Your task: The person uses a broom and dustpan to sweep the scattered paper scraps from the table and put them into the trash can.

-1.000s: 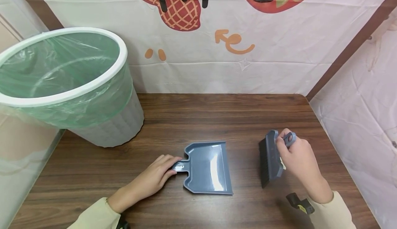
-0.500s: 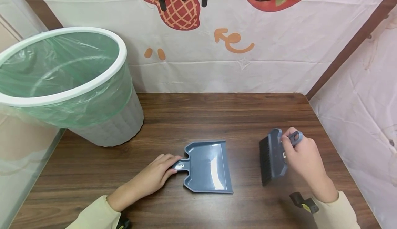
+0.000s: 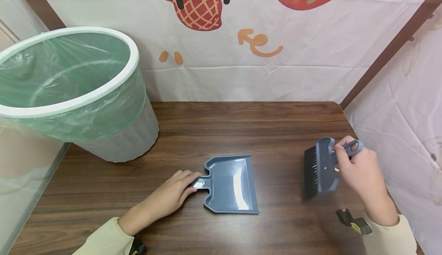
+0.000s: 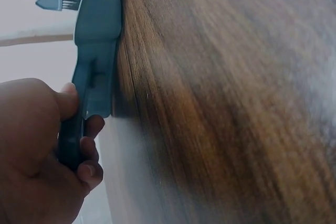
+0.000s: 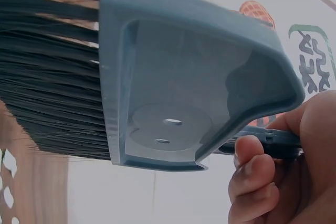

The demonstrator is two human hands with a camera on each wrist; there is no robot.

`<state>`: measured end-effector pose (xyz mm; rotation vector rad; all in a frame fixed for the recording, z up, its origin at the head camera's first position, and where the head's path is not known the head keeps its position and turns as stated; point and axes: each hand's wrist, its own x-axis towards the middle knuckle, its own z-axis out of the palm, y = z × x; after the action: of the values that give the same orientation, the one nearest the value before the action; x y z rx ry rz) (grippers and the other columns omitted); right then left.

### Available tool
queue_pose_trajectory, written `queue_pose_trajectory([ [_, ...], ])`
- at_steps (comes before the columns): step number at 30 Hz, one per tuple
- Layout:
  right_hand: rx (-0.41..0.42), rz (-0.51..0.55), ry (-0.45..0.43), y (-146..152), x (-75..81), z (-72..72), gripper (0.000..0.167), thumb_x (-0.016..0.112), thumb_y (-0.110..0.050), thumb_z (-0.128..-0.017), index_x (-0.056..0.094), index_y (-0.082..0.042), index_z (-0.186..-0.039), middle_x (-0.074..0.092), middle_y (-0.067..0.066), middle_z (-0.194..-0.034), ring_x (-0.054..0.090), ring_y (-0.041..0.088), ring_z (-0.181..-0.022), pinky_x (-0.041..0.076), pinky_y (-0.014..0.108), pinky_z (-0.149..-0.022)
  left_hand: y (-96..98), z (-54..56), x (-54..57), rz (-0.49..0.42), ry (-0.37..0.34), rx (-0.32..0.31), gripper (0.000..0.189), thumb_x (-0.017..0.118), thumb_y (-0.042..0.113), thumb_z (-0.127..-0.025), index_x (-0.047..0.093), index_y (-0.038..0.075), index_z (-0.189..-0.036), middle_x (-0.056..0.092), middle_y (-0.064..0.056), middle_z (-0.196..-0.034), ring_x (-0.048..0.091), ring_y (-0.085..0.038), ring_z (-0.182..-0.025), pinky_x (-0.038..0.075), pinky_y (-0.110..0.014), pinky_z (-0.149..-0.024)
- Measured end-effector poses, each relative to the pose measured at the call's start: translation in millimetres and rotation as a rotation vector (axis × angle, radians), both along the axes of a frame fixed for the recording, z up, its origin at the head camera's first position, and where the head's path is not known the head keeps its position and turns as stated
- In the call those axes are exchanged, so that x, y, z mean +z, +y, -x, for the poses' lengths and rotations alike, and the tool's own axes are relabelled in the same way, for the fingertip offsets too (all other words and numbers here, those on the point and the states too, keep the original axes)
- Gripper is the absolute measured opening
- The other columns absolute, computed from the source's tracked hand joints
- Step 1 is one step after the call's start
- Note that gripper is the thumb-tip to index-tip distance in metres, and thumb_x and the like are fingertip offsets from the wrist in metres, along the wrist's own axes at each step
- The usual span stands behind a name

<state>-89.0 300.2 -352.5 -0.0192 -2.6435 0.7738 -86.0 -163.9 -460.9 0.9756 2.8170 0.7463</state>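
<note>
A blue-grey dustpan (image 3: pixel 230 186) lies on the wooden table, its wide edge facing right. My left hand (image 3: pixel 172 193) holds its short handle; in the left wrist view the fingers (image 4: pixel 90 174) curl round that handle. To the right, my right hand (image 3: pixel 360 168) grips the handle of a matching hand brush (image 3: pixel 327 165). Its dark bristles (image 3: pixel 310 170) point left toward the dustpan, with a wide gap between the two. In the right wrist view the brush head (image 5: pixel 178 72) fills the middle, and bent fingers (image 5: pixel 254 177) wrap the handle. The brush appears raised off the table.
A large bin (image 3: pixel 127 136) with a white rim and green liner bag stands at the left. A printed white cloth (image 3: pixel 207 78) hangs behind the table (image 3: pixel 221 128), and another white sheet (image 3: pixel 407 105) hangs at the right.
My right hand has moved to the right with the brush, away from the dustpan, and the brush has tilted to show more bristles. The left hand and dustpan have stayed in place.
</note>
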Motion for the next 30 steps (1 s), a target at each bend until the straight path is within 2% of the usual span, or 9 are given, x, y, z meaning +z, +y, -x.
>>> queue_pose_trajectory([
  [5, -0.034, -0.004, 0.011, 12, 1.9, -1.0, 0.019, 0.057, -0.017, -0.099, 0.064, -0.009, -0.083, 0.063, 0.002, -0.056, 0.05, -0.003, -0.048, 0.035, 0.023, -0.045, 0.4, 1.3, 1.2, 0.008, -0.01, 0.003, 0.039, 0.064, 0.014, -0.101, 0.059, 0.005, -0.138, 0.063, -0.001, -0.121, 0.058, -0.018, -0.11, 0.051, -0.041, -0.093],
  [8, -0.037, -0.032, 0.027, 16, 2.1, -0.8, 0.019, 0.057, -0.017, -0.098, 0.064, -0.01, -0.082, 0.059, 0.0, -0.053, 0.049, 0.005, -0.047, 0.034, 0.025, -0.044, 0.3, 1.8, 0.7, 0.01, -0.009, 0.002, 0.039, 0.064, 0.014, -0.101, 0.059, 0.005, -0.138, 0.063, -0.001, -0.121, 0.058, -0.018, -0.11, 0.051, -0.041, -0.093],
  [13, 0.039, -0.19, 0.118, 20, -2.2, 3.7, 0.013, 0.058, -0.014, -0.093, 0.061, -0.01, -0.081, 0.052, 0.004, -0.052, 0.047, 0.026, -0.045, 0.031, 0.039, -0.042, 0.1, 1.6, -0.4, 0.014, -0.013, 0.009, 0.039, 0.064, 0.014, -0.101, 0.059, 0.005, -0.139, 0.064, -0.001, -0.122, 0.058, -0.018, -0.11, 0.051, -0.042, -0.093],
  [15, 0.075, -0.251, 0.133, 20, -5.8, 6.2, 0.01, 0.058, -0.013, -0.091, 0.06, -0.01, -0.082, 0.048, 0.003, -0.05, 0.046, 0.029, -0.044, 0.03, 0.042, -0.041, 0.0, 1.3, -0.5, 0.015, -0.02, 0.013, 0.039, 0.064, 0.014, -0.101, 0.059, 0.006, -0.139, 0.064, -0.001, -0.122, 0.058, -0.018, -0.111, 0.051, -0.042, -0.094],
  [23, 0.147, -0.308, 0.081, 15, -22.5, 12.5, 0.012, 0.062, -0.012, -0.092, 0.056, -0.013, -0.082, 0.034, -0.008, -0.049, 0.033, 0.014, -0.044, 0.025, 0.033, -0.041, 1.2, 0.5, 0.5, 0.021, -0.034, 0.015, 0.038, 0.063, 0.015, -0.102, 0.059, 0.006, -0.139, 0.064, 0.0, -0.12, 0.057, -0.017, -0.108, 0.051, -0.041, -0.092],
  [30, 0.208, -0.314, 0.073, 3, -28.1, 16.2, 0.014, 0.062, -0.01, -0.093, 0.053, -0.012, -0.083, 0.033, -0.009, -0.05, 0.031, 0.01, -0.044, 0.024, 0.03, -0.041, 0.9, -0.1, 1.4, 0.021, -0.033, 0.019, 0.038, 0.063, 0.015, -0.102, 0.059, 0.007, -0.139, 0.063, 0.001, -0.119, 0.056, -0.015, -0.105, 0.05, -0.041, -0.09],
])
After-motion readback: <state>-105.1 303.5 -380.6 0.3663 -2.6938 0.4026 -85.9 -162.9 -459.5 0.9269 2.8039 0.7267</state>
